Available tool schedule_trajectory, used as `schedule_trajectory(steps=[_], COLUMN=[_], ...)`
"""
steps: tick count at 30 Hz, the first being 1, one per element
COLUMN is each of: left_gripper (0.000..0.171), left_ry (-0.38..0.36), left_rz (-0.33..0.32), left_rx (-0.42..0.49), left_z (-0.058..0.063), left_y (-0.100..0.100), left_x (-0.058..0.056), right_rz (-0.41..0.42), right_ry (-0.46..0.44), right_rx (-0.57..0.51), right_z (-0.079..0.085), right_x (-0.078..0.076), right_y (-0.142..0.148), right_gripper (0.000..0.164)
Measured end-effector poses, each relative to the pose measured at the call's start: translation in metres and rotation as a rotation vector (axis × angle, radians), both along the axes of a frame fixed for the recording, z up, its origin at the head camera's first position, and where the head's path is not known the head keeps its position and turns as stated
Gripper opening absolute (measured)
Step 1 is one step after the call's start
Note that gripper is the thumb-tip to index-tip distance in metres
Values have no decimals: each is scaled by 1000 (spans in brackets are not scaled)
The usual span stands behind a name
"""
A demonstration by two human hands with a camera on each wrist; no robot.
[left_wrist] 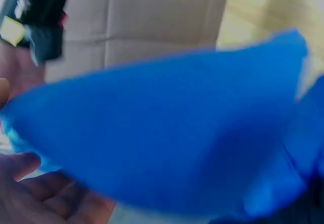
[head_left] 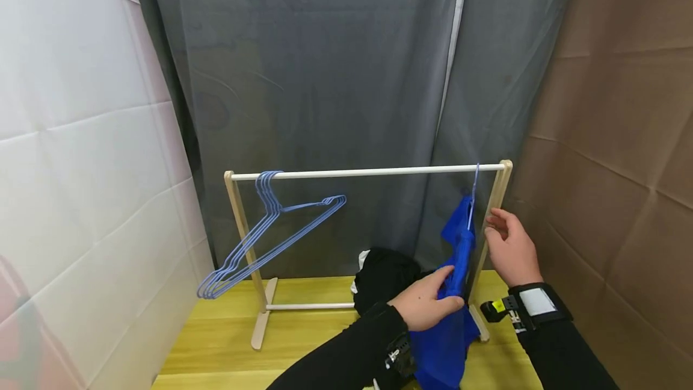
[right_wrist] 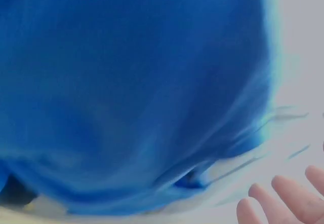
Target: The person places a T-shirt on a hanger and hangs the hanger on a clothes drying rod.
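Observation:
A blue garment (head_left: 441,348) hangs on a wire hanger (head_left: 473,197) hooked over the rail's right end. My left hand (head_left: 430,300) rests against the garment's left side, thumb and index finger apart on the cloth. In the left wrist view, its loosely bent fingers (left_wrist: 66,198) show beside the edge of the cloth. My right hand (head_left: 511,248) is raised by the rack's right post, holding nothing. Its fingers (right_wrist: 291,198) are extended in the right wrist view, a little away from the cloth. The blue cloth (right_wrist: 136,92) fills most of that view.
The clothes rack (head_left: 352,172) has a white rail and wooden legs. Several blue wire hangers (head_left: 271,221) hang at its left end. Black clothing (head_left: 384,278) with some white lies behind my left forearm on the wooden table (head_left: 308,336). Fabric walls (head_left: 325,77) enclose the area.

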State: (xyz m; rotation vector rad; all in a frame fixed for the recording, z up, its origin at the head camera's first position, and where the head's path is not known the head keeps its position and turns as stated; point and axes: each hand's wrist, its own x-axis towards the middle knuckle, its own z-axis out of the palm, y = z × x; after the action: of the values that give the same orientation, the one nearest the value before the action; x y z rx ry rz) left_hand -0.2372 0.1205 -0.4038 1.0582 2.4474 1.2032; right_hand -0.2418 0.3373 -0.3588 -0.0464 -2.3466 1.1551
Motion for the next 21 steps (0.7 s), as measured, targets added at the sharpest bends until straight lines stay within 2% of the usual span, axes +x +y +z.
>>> schedule_trajectory(steps=[3, 8, 12, 17, 21], left_gripper=[62, 52, 45, 42, 41], left_ry=[106, 227, 276, 342, 422], left_rz=[31, 136, 210, 275, 381], left_rx=[-25, -23, -18, -28, -58], left_z=[-7, -13, -14, -14, -15], left_y=[-21, -63, -100, -144, -179], left_x=[-1, -5, -5, -1, 3], right_rz=[68, 280, 397, 456, 474], right_ry=[78, 140, 104, 18, -97], right_rx=[13, -23, -78, -162, -265], right_z=[9, 17, 12, -8, -30], right_x=[17, 38, 44, 45, 44], right_y=[-18, -65, -103, -142, -161], right_gripper=[47, 40, 38, 37, 37])
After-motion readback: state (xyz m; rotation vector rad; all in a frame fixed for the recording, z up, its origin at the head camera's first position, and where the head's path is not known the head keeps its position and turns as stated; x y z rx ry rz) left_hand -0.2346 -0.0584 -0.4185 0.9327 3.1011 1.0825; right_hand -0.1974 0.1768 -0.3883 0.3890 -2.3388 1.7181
